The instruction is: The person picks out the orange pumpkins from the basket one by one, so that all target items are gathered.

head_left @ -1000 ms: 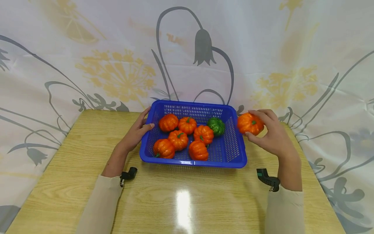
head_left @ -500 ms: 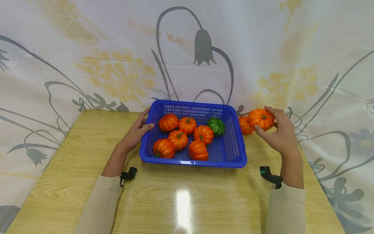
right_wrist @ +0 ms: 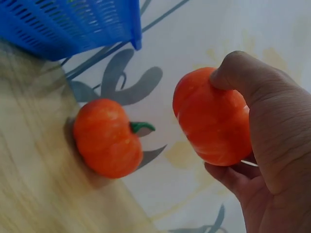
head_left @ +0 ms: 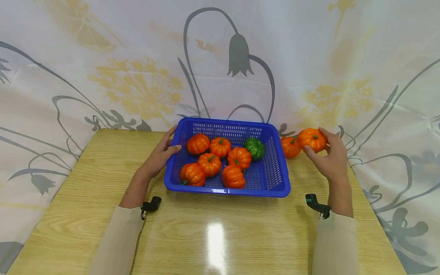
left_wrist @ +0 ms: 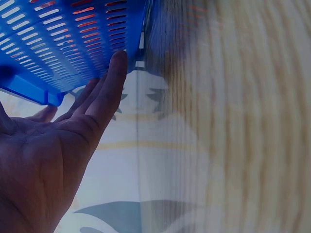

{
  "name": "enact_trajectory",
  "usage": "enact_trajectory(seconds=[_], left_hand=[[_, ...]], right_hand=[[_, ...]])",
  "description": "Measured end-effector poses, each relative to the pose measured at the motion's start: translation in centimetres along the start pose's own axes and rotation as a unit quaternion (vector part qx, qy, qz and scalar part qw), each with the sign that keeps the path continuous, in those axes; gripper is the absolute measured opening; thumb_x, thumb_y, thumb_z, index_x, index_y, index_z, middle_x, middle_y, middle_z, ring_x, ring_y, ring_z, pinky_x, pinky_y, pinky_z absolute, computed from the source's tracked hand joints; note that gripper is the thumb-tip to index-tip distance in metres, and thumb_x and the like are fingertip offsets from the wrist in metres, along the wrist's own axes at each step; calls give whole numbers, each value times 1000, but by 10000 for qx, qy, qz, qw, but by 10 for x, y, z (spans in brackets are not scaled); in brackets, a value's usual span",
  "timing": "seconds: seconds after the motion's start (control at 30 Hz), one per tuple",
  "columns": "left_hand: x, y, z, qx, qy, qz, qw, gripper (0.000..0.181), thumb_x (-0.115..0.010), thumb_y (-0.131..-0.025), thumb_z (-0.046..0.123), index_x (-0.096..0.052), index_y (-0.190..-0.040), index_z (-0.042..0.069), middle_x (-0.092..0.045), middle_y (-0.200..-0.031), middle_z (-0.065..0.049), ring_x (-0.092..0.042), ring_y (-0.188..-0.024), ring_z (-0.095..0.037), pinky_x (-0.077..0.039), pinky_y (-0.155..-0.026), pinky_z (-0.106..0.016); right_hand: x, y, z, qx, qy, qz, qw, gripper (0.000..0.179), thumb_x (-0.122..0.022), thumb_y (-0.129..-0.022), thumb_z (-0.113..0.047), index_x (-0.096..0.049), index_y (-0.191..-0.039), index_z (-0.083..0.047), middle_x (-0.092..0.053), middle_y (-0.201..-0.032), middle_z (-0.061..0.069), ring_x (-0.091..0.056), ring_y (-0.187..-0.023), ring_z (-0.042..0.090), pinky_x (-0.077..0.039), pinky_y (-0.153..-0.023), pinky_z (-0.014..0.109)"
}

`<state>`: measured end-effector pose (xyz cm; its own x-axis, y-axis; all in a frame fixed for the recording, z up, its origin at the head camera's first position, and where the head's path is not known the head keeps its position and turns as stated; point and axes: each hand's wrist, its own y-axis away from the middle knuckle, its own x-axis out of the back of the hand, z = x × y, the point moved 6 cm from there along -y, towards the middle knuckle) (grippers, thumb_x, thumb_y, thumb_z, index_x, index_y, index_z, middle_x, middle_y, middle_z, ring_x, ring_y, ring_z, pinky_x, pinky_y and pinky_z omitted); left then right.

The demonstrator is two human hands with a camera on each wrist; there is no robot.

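My right hand (head_left: 330,156) holds a small orange pumpkin (head_left: 312,140) between thumb and fingers, raised at the right of the blue basket (head_left: 227,191). Just left of it, a second orange pumpkin (head_left: 290,148) with a green stem stands on the table against the basket's right side; the right wrist view shows this pumpkin (right_wrist: 108,138) apart from the held pumpkin (right_wrist: 211,116). My left hand (head_left: 161,154) grips the basket's left rim, thumb over the edge. In the left wrist view its fingers (left_wrist: 109,90) lie along the slotted outer wall (left_wrist: 92,34).
Several orange pumpkins (head_left: 209,165) and one green pumpkin (head_left: 254,149) lie inside the basket, mostly left and centre. The wooden table (head_left: 258,236) ends at a patterned cloth (head_left: 137,57) hanging behind and at both sides.
My right hand has moved right with its pumpkin, away from the basket, uncovering the other pumpkin on the table. The left hand and basket have stayed put.
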<state>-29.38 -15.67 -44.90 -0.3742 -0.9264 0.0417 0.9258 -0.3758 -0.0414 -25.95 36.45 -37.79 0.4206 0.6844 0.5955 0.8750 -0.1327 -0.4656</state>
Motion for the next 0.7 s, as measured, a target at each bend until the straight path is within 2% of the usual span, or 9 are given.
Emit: enact_trajectory(seconds=[0.13,0.3,0.43,0.57,0.7], left_hand=[[0,0,0,5,-8,25,10000,74,-49,-110,17,-11,-173,29,-41,-160,-29,-55,-133,-55,-64,-87,-37],[0,0,1,-10,-7,30,10000,74,-49,-111,16,-11,-173,28,-40,-160,-29,-55,-133,-56,-64,-86,-36],[-1,0,1,4,5,26,10000,74,-49,-110,16,-11,-173,28,-41,-161,-29,-55,-134,-55,-64,-86,-35],[-1,0,2,-5,4,22,10000,74,-49,-110,17,-11,-173,28,-41,-161,-29,-55,-134,-55,-64,-86,-36],[-1,0,1,0,8,21,10000,74,-49,-110,17,-11,-173,28,-40,-161,-29,-54,-134,-56,-64,-86,-36]], right_hand=[[-3,2,15,-333,-116,163,9992,69,-80,-91,-17,-55,-155,-7,-58,-141,20,-49,-116,5,-46,-97,10],[-8,6,40,-860,-562,535,9933,73,-80,-91,-19,-51,-157,-5,-56,-150,16,-55,-127,22,-48,-103,18],[-13,10,56,-1073,-747,756,9885,74,-79,-92,-21,-50,-157,-3,-55,-153,15,-54,-133,31,-49,-107,25],[-17,15,67,-1263,-692,785,9865,74,-79,-94,-24,-47,-158,-3,-52,-156,14,-53,-136,33,-50,-112,34],[-22,19,80,-1566,-819,667,9820,77,-78,-97,-27,-42,-162,-6,-44,-162,13,-47,-145,33,-43,-120,40]])
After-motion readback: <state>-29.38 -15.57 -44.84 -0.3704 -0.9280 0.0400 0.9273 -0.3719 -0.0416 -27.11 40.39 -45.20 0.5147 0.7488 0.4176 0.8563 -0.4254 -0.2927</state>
